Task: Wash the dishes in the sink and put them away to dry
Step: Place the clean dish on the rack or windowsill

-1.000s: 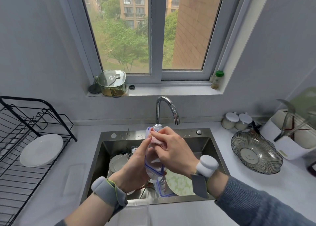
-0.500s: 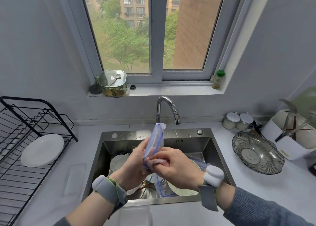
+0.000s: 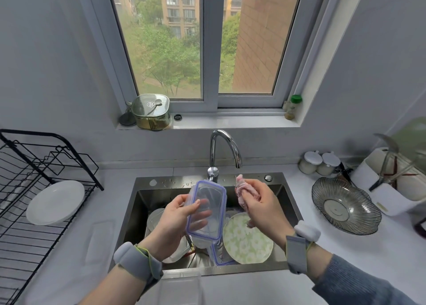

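Observation:
Over the steel sink (image 3: 292, 203) my left hand (image 3: 175, 221) grips a clear plastic lid with a blue rim (image 3: 206, 209), its flat face turned toward me. To its right my right hand (image 3: 260, 205) clutches a pink cloth (image 3: 244, 189), held apart from the lid. Below in the basin lie a green flowered plate (image 3: 249, 240), a second blue-rimmed clear container (image 3: 219, 254), pale bowls (image 3: 155, 219) and some chopsticks. The tap (image 3: 224, 148) arches above; no water stream is visible.
A black dish rack (image 3: 27, 180) on the left counter holds one white plate (image 3: 55, 202). A ribbed glass bowl (image 3: 345, 206), two white jars (image 3: 319, 163) and a white utensil holder (image 3: 391, 184) stand on the right. A clear container (image 3: 182, 286) sits at the front edge.
My right hand with the cloth has pulled off the lid and moved right. My left hand has turned the lid from edge-on to face-on.

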Demonstrator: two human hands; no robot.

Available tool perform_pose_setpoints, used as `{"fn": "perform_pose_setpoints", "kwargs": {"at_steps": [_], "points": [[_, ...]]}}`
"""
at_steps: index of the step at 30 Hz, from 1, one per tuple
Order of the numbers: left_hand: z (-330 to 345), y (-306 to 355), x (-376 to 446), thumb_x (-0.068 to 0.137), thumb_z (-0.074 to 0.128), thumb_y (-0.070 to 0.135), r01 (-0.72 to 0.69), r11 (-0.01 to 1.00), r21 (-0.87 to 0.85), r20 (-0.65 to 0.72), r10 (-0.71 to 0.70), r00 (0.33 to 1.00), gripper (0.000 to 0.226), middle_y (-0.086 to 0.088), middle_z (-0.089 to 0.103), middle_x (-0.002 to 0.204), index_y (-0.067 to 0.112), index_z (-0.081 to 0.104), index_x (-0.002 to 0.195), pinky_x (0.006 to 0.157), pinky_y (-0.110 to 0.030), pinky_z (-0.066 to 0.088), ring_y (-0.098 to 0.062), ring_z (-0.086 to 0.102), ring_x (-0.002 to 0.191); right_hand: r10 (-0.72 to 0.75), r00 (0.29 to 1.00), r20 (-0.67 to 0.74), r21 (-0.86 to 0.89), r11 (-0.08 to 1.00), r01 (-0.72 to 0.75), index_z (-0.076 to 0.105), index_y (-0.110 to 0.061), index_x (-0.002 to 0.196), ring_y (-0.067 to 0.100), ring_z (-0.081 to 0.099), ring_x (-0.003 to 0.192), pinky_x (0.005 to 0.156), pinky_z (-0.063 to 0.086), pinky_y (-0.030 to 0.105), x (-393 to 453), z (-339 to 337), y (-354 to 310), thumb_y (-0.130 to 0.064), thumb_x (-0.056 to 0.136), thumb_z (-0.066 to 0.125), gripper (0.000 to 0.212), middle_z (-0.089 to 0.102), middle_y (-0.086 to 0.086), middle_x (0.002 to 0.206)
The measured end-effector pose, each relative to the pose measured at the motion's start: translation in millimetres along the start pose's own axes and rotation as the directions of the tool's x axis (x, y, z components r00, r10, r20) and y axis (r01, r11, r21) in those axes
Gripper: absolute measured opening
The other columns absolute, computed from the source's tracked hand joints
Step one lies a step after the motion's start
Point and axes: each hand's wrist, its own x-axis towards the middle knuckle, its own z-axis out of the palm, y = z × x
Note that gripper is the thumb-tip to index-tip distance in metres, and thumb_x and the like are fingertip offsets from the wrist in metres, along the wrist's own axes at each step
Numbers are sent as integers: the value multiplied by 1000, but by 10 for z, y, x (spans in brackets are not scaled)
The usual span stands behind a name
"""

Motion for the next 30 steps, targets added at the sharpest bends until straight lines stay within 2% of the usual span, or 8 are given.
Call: {"fn": "perform_pose_setpoints", "kwargs": {"at_steps": [4, 7, 13, 17, 20, 22, 26, 30], "points": [[140, -2, -37, 103, 55, 9, 12, 1000, -21, -4, -12, 1000, 26, -16, 76, 106, -4, 55, 125, 68, -38, 64, -35, 76, 86, -330, 923, 199, -141, 922, 360, 68, -36, 123, 3, 60, 110, 97, 51, 27, -183, 200, -77, -27, 95, 66, 30, 59, -20, 115], [232, -12, -83, 104, 52, 7, 11, 1000, 1, -3, -11, 1000, 26, -17, 71, 95, -7, 56, 125, 55, -33, 62, -25, 72, 73, -420, 855, 303, -198, 850, 488, 69, -34, 127, 5, 55, 122, 107, 44, 25, -230, 362, -56, -27, 88, 65, 40, 60, -19, 122], [240, -14, -149, 108, 45, 12, -20, 999, 27, 29, 19, 999, 24, -18, 77, 104, -5, 49, 125, 65, -36, 63, -39, 76, 83, -296, 951, 85, -245, 919, 308, 74, -34, 120, 7, 60, 103, 94, 51, 37, 172, 271, -25, -31, 93, 65, 28, 62, -17, 108], [252, -1, -127, 104, 50, 0, -68, 998, -15, -36, 67, 997, 20, -25, 74, 104, -10, 53, 121, 57, -35, 62, -28, 76, 76, -433, 885, 171, -222, 858, 463, 74, -33, 120, 6, 57, 111, 101, 47, 25, -188, 415, -125, -23, 87, 66, 36, 62, -15, 114], [247, 6, -105, 103, 50, -5, -81, 996, -32, -70, 79, 994, 22, -31, 71, 106, -12, 55, 122, 54, -32, 60, -25, 75, 75, -486, 847, 216, -176, 834, 523, 73, -31, 122, 5, 60, 114, 102, 48, 24, -283, 429, -113, -18, 84, 69, 40, 63, -13, 115], [239, 22, -112, 106, 51, 8, -75, 997, -22, -62, 73, 995, 23, -20, 76, 94, -9, 55, 121, 57, -35, 63, -28, 76, 74, -477, 862, 171, -188, 843, 504, 74, -30, 119, 5, 63, 109, 98, 52, 28, -118, 363, -62, -15, 85, 71, 37, 63, -13, 112], [221, 71, -105, 108, 46, 13, -78, 996, -31, -39, 77, 996, 25, -18, 78, 100, -6, 53, 123, 65, -35, 63, -36, 77, 81, -369, 928, 46, -221, 903, 369, 75, -32, 116, 4, 63, 98, 90, 53, 35, 44, 259, -12, -21, 91, 69, 29, 61, -17, 105], [230, 68, -58, 108, 47, 11, -70, 996, -64, -91, 64, 994, 26, -14, 78, 89, -8, 56, 123, 54, -30, 61, -22, 75, 68, -447, 877, 176, -191, 858, 476, 74, -31, 115, 5, 61, 102, 92, 53, 28, -338, 346, -43, -21, 88, 70, 29, 57, -17, 107]]}}
